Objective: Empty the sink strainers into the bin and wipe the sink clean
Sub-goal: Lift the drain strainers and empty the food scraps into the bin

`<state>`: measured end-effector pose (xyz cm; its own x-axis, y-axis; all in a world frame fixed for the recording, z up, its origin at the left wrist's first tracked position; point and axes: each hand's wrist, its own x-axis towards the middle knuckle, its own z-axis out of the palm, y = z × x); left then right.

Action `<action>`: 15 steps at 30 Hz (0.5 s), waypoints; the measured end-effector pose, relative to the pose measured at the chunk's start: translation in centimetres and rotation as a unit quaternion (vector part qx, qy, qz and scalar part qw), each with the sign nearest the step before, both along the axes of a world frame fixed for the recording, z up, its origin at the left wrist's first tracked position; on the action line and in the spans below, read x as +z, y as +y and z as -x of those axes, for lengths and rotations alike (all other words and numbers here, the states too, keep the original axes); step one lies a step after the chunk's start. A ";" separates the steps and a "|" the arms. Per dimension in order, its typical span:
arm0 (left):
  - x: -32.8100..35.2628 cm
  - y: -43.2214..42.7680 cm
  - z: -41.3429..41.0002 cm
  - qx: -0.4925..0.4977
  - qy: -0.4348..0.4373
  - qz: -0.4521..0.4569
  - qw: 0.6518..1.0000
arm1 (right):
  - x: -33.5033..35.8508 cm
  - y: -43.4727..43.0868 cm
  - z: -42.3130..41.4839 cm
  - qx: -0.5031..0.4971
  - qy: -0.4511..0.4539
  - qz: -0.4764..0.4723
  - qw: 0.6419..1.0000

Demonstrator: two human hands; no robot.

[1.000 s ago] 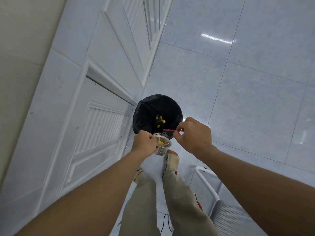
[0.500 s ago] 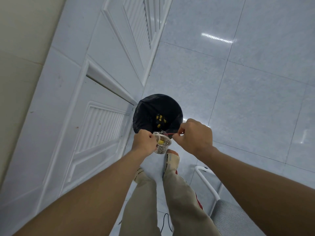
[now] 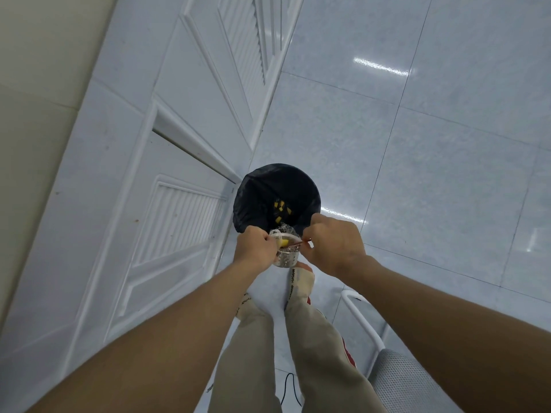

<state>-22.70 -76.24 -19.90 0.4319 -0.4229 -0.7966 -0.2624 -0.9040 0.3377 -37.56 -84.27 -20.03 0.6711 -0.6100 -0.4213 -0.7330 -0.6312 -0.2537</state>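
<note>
Left hand [image 3: 255, 248] grips a perforated metal strainer [image 3: 286, 257] above a round black-lined bin [image 3: 256, 198] while right hand [image 3: 332, 245] pinches a thin red stick [image 3: 298, 242] inside it.

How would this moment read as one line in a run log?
left hand: holds strainer | right hand: pinches thin stick over it | bin: yellow scraps inside
</note>
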 end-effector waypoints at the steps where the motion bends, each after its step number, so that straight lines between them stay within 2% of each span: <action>1: 0.0 0.0 0.0 0.001 0.000 0.000 1.000 | 0.1 0.0 0.1 -0.008 -0.006 0.007 1.000; 8: 0.0 -0.1 0.0 -0.004 -0.003 -0.008 1.000 | 0.7 -0.8 0.7 -0.089 -0.040 0.031 0.995; 15: -0.6 0.5 0.2 0.003 0.009 -0.008 1.000 | 0.5 -1.0 0.6 -0.084 -0.026 0.000 0.996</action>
<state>-22.86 -75.75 -20.51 0.4200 -0.4080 -0.8106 -0.2513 -0.9106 0.3280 -38.19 -85.29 -19.58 0.5811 -0.7155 -0.3878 -0.8137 -0.5014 -0.2942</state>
